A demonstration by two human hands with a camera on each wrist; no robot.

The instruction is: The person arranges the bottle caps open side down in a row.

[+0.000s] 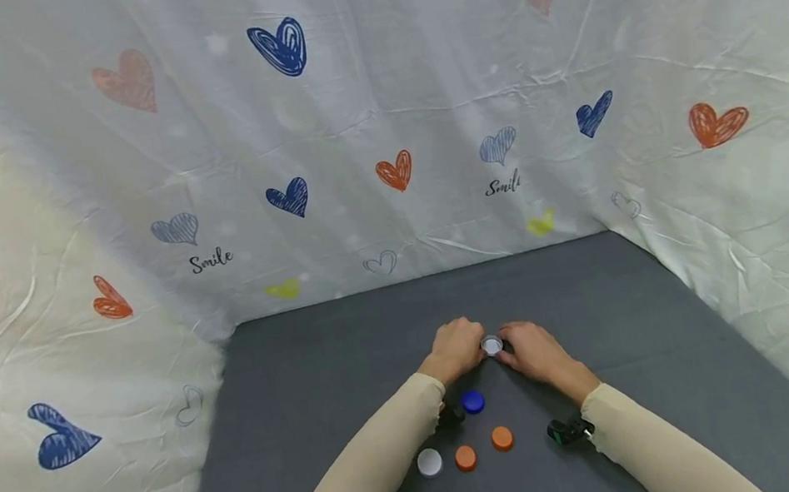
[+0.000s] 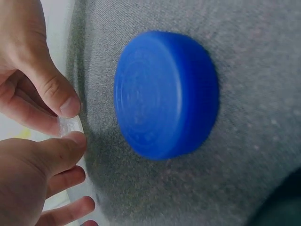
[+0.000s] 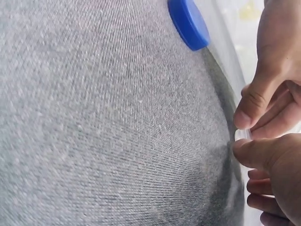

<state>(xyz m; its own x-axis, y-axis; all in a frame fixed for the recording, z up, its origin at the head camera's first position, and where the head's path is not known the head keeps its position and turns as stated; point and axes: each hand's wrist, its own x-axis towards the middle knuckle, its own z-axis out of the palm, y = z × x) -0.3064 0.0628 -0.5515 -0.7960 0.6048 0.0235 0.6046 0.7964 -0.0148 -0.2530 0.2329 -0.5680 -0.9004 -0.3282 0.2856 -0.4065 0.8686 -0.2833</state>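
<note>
Between my two hands is a small clear plastic cap, ribbed round its side and whitish in the middle. My left hand pinches it from the left, its thumb along the near edge and its other fingers partly spread. From the right, my right hand grips the same cap, with thumb against it and fingers bent behind. The two thumbs nearly meet at the cap in both wrist views. Closest to my left wrist, a blue bottle cap lies top up on the grey cloth.
Nearer to me on the grey table cloth lie a white cap and two orange caps, one left and one right. A white curtain with printed hearts hangs behind and at both sides.
</note>
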